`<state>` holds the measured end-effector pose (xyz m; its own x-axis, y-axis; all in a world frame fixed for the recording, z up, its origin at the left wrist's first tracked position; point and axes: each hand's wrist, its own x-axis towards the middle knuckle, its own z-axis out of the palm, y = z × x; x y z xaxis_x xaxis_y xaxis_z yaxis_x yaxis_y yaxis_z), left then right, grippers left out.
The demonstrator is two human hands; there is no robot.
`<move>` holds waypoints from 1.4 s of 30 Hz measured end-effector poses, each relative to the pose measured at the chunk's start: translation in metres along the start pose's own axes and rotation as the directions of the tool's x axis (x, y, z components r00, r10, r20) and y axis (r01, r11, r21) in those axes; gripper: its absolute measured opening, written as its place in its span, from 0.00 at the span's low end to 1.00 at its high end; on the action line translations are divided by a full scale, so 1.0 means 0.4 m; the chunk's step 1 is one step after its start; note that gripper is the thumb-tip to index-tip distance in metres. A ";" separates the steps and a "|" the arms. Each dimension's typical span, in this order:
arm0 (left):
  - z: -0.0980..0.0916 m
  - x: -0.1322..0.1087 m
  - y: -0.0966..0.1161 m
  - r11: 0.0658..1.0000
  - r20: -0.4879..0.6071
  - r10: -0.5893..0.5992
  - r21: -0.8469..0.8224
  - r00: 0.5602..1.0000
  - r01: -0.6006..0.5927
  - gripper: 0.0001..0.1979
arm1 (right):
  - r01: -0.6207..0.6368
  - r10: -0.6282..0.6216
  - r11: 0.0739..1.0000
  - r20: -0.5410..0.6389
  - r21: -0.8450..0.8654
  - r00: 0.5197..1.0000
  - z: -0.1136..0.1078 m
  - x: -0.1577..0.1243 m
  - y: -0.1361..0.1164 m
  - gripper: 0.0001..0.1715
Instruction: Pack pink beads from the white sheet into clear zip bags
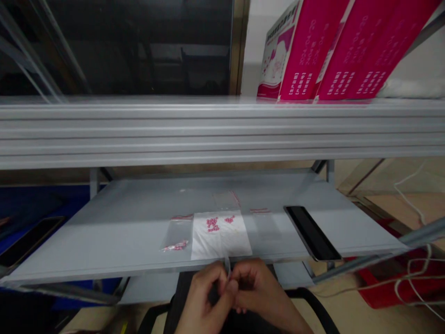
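Just in front of the shelf's near edge, my left hand and my right hand meet, fingers closed in a pinch. A thin whitish strip sticks up between their fingertips; its lower part is hidden by the fingers, and its kind is unclear. Beyond them a white tissue lies flat, bearing a larger cluster of small pink-red beads and a smaller cluster. To its left is a clear zip bag with similar pieces at the bottom. Another clear zip bag rests to the right.
A further clear bag lies behind the tissue on the grey shelf. A dark phone is at right, another dark device at far left. Pink boxes stand on the upper shelf. White cables hang lower right.
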<state>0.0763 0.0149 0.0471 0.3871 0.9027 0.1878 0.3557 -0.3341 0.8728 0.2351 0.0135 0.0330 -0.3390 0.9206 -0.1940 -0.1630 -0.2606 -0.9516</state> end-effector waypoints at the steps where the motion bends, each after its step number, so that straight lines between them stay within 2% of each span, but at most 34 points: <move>1: 0.004 -0.001 -0.001 0.999 0.017 -0.031 -0.013 0.999 0.031 0.15 | 0.001 -0.001 1.000 0.011 0.004 1.000 0.001 -0.004 -0.004 0.12; 3: 0.003 -0.004 -0.002 0.997 0.040 -0.062 -0.035 0.997 0.064 0.16 | -0.002 0.002 1.000 0.031 0.004 1.000 -0.002 -0.012 -0.012 0.11; 6: -0.012 -0.006 0.009 0.999 0.069 -0.015 -0.039 0.997 0.018 0.14 | 0.025 -0.024 0.998 0.019 -0.055 1.000 -0.007 -0.021 -0.022 0.11; 8: -0.019 -0.007 0.017 0.999 0.068 0.036 0.025 0.997 -0.037 0.12 | 0.084 -0.097 0.979 -0.063 -0.186 0.993 0.001 -0.026 -0.027 0.10; 10: -0.018 -0.006 0.022 0.988 0.031 0.074 0.131 0.997 -0.078 0.11 | 0.141 -0.209 0.922 -0.155 -0.359 0.966 0.017 -0.029 -0.033 0.09; 13: -0.011 -0.005 0.021 0.966 -0.041 0.115 0.239 0.993 -0.102 0.11 | 0.176 -0.319 0.836 -0.199 -0.519 0.927 0.044 -0.026 -0.044 0.09; 16: -0.010 -0.005 0.015 0.952 -0.099 0.139 0.289 0.985 -0.105 0.12 | 0.178 -0.350 0.792 -0.196 -0.584 0.916 0.055 -0.017 -0.054 0.10; 19: -0.019 -0.008 0.011 0.927 -0.184 0.174 0.363 0.967 -0.097 0.12 | 0.154 -0.397 0.742 -0.243 -0.652 0.885 0.047 -0.008 -0.059 0.11; 23: -0.036 -0.011 0.007 0.921 -0.204 0.187 0.378 0.961 -0.099 0.13 | 0.149 -0.377 0.759 -0.241 -0.634 0.895 0.036 -0.003 -0.066 0.10; 25: -0.042 -0.009 -0.001 0.927 -0.255 0.237 0.348 0.937 -0.140 0.12 | 0.155 -0.364 0.778 -0.236 -0.609 0.901 0.036 -0.003 -0.073 0.09; 26: -0.043 -0.006 -0.008 0.926 -0.268 0.275 0.331 0.923 -0.180 0.15 | 0.162 -0.357 0.789 -0.228 -0.593 0.906 0.037 -0.004 -0.077 0.08; 27: -0.043 -0.003 -0.016 0.921 -0.257 0.313 0.318 0.914 -0.226 0.24 | 0.169 -0.348 0.801 -0.217 -0.574 0.912 0.038 -0.003 -0.080 0.08; 29: -0.038 0.005 -0.038 0.902 -0.174 0.366 0.310 0.914 -0.302 0.45 | 0.183 -0.340 0.817 -0.201 -0.547 0.919 0.040 0.000 -0.084 0.08; 30: -0.034 0.008 -0.050 0.893 -0.135 0.374 0.320 0.917 -0.317 0.48 | 0.183 -0.339 0.820 -0.203 -0.543 0.919 0.041 0.002 -0.084 0.08; 32: -0.027 0.013 -0.070 0.879 -0.115 0.382 0.352 0.917 -0.322 0.39 | 0.164 -0.335 0.818 -0.224 -0.552 0.915 0.041 0.008 -0.083 0.08; 34: -0.023 0.015 -0.080 0.870 -0.156 0.395 0.380 0.906 -0.314 0.30 | 0.132 -0.332 0.804 -0.253 -0.579 0.909 0.039 0.011 -0.081 0.08; 36: -0.024 0.016 -0.079 0.878 -0.196 0.388 0.377 0.900 -0.296 0.26 | 0.106 -0.332 0.783 -0.267 -0.613 0.905 0.037 0.013 -0.081 0.10; 40: -0.025 0.017 -0.062 0.947 -0.274 0.280 0.237 0.920 -0.217 0.18 | 0.146 -0.367 0.752 -0.224 -0.643 0.903 0.019 0.034 -0.078 0.13; 42: -0.020 0.017 -0.061 0.967 -0.349 0.218 0.202 0.912 -0.154 0.15 | 0.163 -0.440 0.708 -0.248 -0.687 0.863 0.004 0.067 -0.067 0.15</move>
<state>0.0635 0.0314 0.0309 0.1336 0.8447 0.5184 0.4563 -0.5167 0.7244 0.2289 0.0447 0.0535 0.0088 0.9814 0.1917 0.4661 0.1656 -0.8691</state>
